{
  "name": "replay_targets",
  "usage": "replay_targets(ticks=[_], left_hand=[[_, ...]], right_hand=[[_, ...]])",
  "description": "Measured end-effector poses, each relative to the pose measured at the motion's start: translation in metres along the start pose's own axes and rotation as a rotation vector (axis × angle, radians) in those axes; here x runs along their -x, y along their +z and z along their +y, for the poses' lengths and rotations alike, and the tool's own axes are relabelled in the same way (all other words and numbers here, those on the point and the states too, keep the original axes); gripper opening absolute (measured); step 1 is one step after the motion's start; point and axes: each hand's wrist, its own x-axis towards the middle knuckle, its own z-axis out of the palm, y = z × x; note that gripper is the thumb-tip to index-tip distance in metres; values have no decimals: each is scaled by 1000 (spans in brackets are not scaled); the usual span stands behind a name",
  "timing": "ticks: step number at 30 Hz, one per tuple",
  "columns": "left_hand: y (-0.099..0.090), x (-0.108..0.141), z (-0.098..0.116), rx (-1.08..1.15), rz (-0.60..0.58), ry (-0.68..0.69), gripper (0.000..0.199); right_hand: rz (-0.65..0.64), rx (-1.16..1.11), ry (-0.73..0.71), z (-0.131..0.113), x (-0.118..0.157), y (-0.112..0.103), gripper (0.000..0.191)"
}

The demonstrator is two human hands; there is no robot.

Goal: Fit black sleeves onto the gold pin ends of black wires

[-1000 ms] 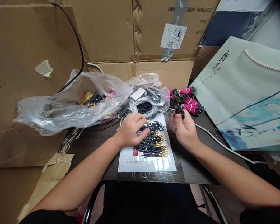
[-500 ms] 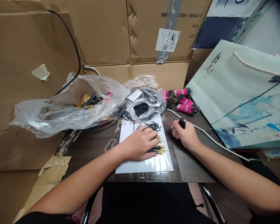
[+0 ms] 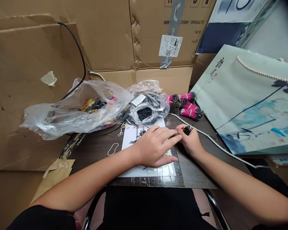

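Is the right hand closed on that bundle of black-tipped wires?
Yes, shut: the right hand pinches the bundle of black-tipped wires, tips poking out above.

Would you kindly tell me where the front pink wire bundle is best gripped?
Probably grip the pink middle from above, near side: wires lie tight and parallel there, while the dark ends fan out. The right hand is closest but holds a small black bunch.

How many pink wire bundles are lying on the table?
3 bundles, piled beside the clear bag: back, middle, front. More may be hidden beneath.
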Motion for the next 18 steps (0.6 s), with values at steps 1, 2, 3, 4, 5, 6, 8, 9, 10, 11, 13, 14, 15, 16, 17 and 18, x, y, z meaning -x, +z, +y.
replay_targets(ticks=[1,2,3,4,5,6,8,9,10,11,13,14,15,16,17,18], left_hand=[[-2,-5,2,-5,0,-2,64],[-3,-10,4,-8,-4,-13,62],[-3,-14,5,-7,-5,-29,59],[-2,-18,6,-4,-1,-44,57],[-1,-23,6,-1,8,-59,55],[1,-27,5,0,19,-70,53],[6,-34,3,-6,27,-69,50],[9,-37,2,-11,23,-59,48],[12,-39,0,-13,14,-47,47],[14,-41,-1,-13,7,-39,46],[18,-42,-2,-3,0,-33,43],[20,-42,-3,5,0,-36,42],[21,-41,-4,16,4,-39,41],[22,-40,-4,28,6,-42,40],[23,-39,-4,41,10,-45,40],[23,-38,-4,55,14,-48,39]], right_hand=[[4,3,-2,1,0,0,34],[5,8,-3,2,0,-1,36],[5,15,-3,3,1,-1,39],[5,23,-3,4,1,-1,41],[5,31,-2,5,2,-1,42],[5,39,-1,6,2,-1,42],[5,53,0,6,3,-1,37],[3,61,0,6,3,-1,33],[-1,70,0,6,3,-1,29],[-8,79,-2,6,2,-2,26],[-27,94,-11,4,1,-3,18],[-37,99,-19,4,1,-3,15],[-47,102,-27,3,0,-3,14],[-56,104,-34,3,0,-3,14],[-64,105,-40,2,0,-3,16],[-69,107,-46,2,-1,-3,16]])
